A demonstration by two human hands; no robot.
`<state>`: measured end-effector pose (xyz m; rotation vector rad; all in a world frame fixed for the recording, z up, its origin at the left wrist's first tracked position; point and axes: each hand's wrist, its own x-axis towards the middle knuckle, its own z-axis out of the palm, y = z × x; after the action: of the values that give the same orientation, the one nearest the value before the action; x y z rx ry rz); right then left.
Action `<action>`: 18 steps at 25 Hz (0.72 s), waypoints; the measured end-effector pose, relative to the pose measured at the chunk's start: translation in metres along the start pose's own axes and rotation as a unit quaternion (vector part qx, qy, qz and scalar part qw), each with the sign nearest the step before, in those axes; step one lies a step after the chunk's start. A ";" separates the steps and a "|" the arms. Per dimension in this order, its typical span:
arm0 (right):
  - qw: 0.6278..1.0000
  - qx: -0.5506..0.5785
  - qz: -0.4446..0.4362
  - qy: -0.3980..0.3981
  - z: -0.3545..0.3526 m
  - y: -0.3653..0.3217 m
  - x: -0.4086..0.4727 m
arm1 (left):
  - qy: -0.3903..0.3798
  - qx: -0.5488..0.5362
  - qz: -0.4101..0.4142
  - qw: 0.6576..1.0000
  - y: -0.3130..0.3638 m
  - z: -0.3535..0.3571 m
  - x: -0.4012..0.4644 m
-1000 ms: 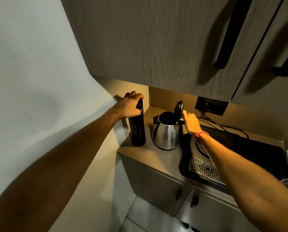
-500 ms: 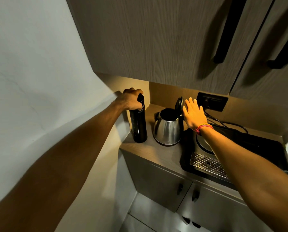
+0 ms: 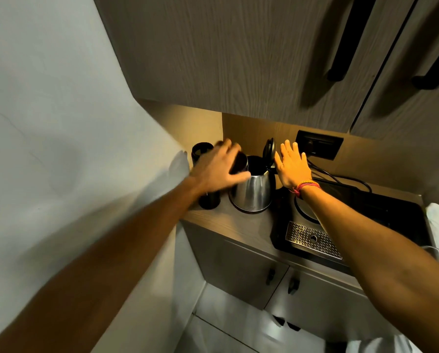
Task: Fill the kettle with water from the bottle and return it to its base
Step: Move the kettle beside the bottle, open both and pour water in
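Note:
A steel kettle (image 3: 254,193) stands on the wooden counter with its black lid (image 3: 269,150) tipped up and its mouth open. To its left stands a tall black bottle (image 3: 200,155) with its top uncovered. My left hand (image 3: 217,166), blurred by motion, is over the gap between bottle and kettle and grips a dark bottle cap (image 3: 239,162). My right hand (image 3: 292,168) is flat with fingers spread, just right of the raised lid and holding nothing. The round kettle base (image 3: 305,211) lies on the black tray, partly hidden by my right forearm.
A black tray (image 3: 391,212) with a perforated metal drip grid (image 3: 312,240) fills the counter's right side. A wall socket (image 3: 319,147) and cables sit behind it. Upper cabinets with black handles hang close overhead. A wall borders the left.
My left hand has come off the bottle's top and moved right toward the kettle with the cap. My right hand stays open beside the lid.

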<state>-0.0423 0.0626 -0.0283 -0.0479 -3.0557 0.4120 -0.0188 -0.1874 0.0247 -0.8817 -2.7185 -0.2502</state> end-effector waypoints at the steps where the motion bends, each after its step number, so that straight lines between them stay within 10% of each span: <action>1: 1.000 0.004 0.001 -0.002 0.000 0.000 0.000 | -0.044 -0.007 0.027 0.999 0.012 0.022 -0.014; 6: 0.999 -0.037 -0.028 -0.007 0.007 0.003 -0.001 | -0.212 -0.037 -0.123 0.969 0.040 0.123 -0.068; 11: 1.000 -0.018 -0.012 -0.015 0.009 0.004 0.003 | -0.185 -0.074 -0.214 0.956 0.054 0.157 -0.075; 15: 0.999 0.027 0.019 -0.005 0.008 0.002 0.007 | -0.044 -0.114 -0.306 0.944 0.043 0.146 -0.082; 18: 1.000 0.010 0.002 0.002 0.011 0.004 0.008 | 0.147 -0.191 -0.455 0.857 0.013 0.124 -0.086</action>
<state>-0.0506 0.0637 -0.0394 -0.0532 -3.0480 0.4417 0.0307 -0.1942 -0.1189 0.4363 -2.5954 -1.0308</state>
